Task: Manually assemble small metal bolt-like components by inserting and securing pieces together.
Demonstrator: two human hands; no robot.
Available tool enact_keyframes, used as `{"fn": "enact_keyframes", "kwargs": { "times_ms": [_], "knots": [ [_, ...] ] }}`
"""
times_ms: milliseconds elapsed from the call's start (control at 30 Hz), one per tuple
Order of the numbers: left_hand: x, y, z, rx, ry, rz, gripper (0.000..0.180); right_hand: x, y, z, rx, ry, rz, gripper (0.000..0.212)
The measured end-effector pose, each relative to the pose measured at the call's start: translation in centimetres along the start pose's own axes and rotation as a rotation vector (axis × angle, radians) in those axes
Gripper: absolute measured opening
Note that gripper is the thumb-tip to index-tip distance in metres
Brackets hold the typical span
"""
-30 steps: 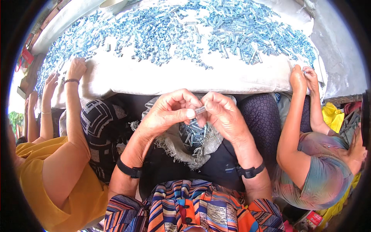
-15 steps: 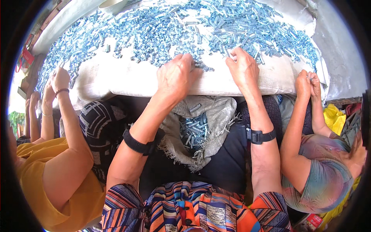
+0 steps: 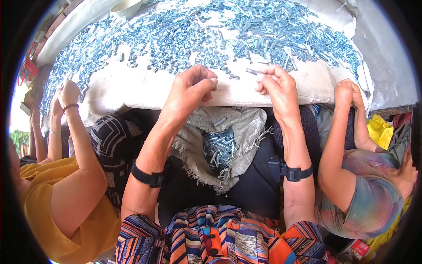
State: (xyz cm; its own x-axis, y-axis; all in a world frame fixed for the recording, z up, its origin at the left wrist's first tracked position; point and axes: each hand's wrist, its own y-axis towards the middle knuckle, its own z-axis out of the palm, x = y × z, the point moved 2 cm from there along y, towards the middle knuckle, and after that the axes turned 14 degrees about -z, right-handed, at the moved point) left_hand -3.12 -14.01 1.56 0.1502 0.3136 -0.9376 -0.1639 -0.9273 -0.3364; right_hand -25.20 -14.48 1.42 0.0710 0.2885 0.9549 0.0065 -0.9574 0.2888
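Observation:
A short, shiny metal rod [image 3: 251,71] sticks out leftward from the thumb and fingers of my right hand [image 3: 278,87], which is closed on it. Beside it, my left hand [image 3: 191,88] hovers over the near edge of the cloth with thumb and fingers pinched together; whatever they hold is hidden. Between the hands lie a few small dark metal pieces [image 3: 234,76]. Beyond them spread heaped blue-silver metal pieces, short nut-like ones [image 3: 169,53] mostly to the left and longer rods [image 3: 272,33] to the right.
On my lap, a frayed woven sack [image 3: 251,132] gapes, with metal rods [image 3: 218,147] inside. Pale cloth [image 3: 145,90] covers the work surface. A bowl [image 3: 126,9] stands far left. Other people's hands work at the left [image 3: 69,93] and right [image 3: 345,93].
Both my hands have drawn back toward me from the metal pieces. The rod now shows clearly in my right hand, and my left hand has turned and shifted slightly left.

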Motion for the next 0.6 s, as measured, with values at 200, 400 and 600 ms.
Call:
{"fn": "enact_keyframes", "kwargs": {
  "times_ms": [200,400,600],
  "knots": [
    [0.3,-2.8,0.7,0.201,-0.362,-0.091,0.014,1.9,-3.7,2.2,0.024,0.312,0.073,0.006],
    [0.7,-4.5,0.9,0.239,-0.39,-0.076,0.022,3.0,-5.4,3.9,0.033,0.349,0.078,0.005],
    [1.2,-5.3,0.6,0.273,-0.46,-0.022,0.019,3.0,-6.3,4.8,0.021,0.54,0.165,0.006]
  ]
}}
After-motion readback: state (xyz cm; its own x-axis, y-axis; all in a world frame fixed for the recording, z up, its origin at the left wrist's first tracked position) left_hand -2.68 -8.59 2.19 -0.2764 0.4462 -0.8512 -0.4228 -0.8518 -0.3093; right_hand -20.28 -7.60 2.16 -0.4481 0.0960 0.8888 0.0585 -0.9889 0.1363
